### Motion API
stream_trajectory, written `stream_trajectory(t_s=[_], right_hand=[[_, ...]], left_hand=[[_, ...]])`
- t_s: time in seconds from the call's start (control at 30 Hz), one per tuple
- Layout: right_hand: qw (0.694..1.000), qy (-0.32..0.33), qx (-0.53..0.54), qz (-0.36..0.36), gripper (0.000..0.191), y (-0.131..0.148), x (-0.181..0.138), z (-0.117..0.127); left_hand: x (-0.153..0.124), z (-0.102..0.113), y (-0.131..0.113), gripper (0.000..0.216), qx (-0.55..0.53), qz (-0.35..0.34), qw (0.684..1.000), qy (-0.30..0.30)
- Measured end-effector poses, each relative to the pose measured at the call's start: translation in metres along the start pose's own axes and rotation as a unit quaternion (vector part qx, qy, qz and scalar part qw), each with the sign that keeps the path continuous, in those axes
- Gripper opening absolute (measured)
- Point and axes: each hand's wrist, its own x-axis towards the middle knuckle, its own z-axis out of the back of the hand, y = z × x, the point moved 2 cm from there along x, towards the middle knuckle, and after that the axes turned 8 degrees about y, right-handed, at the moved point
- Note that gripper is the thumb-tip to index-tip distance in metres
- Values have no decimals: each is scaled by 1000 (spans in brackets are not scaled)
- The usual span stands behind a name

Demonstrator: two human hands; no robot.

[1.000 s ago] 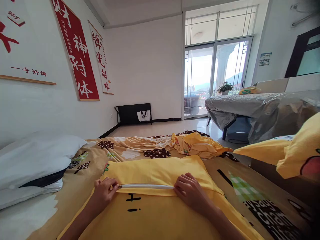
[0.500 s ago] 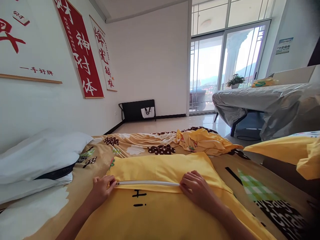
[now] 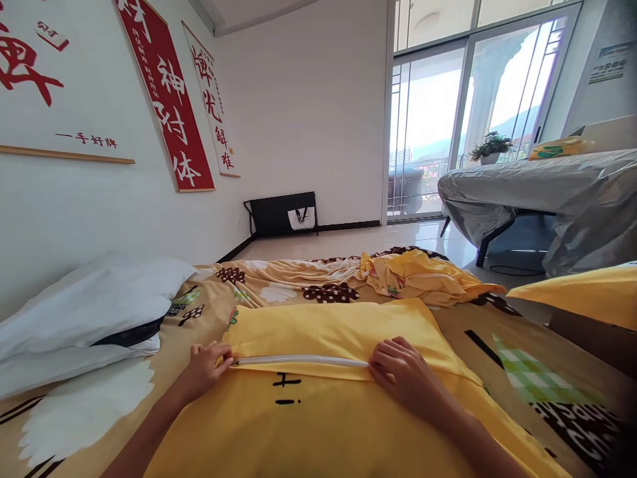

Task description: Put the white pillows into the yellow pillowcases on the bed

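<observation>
A yellow pillowcase (image 3: 323, 332) lies in front of me on the patterned bedsheet (image 3: 199, 312), with a white zipper (image 3: 301, 360) running across it. My left hand (image 3: 204, 368) is closed in a pinch at the zipper's left end. My right hand (image 3: 403, 375) has its fingers curled and pressed on the fabric at the zipper's right end. Black marks are printed on the yellow cloth just below the zipper.
White pillows (image 3: 94, 312) lie at the left by the wall. A crumpled yellow cloth (image 3: 423, 275) sits at the far end of the bed. Another yellow pillow (image 3: 582, 295) is at the right. A covered table (image 3: 537, 189) stands by the glass doors (image 3: 462, 126).
The camera has turned left and tilted slightly, shifting the room rightward. Both hands stay at the zipper's ends with little visible movement.
</observation>
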Motion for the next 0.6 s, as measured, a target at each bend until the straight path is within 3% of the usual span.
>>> stream_trajectory(t_s=[0.33,0.6], right_hand=[[1000,14,-3,-1,24,-1,-1,-1],[1000,13,-8,3,24,0,-1,0]], left_hand=[[5,-2,6,27,46,16,998,-39],[-2,4,-14,32,197,63,970,-125]])
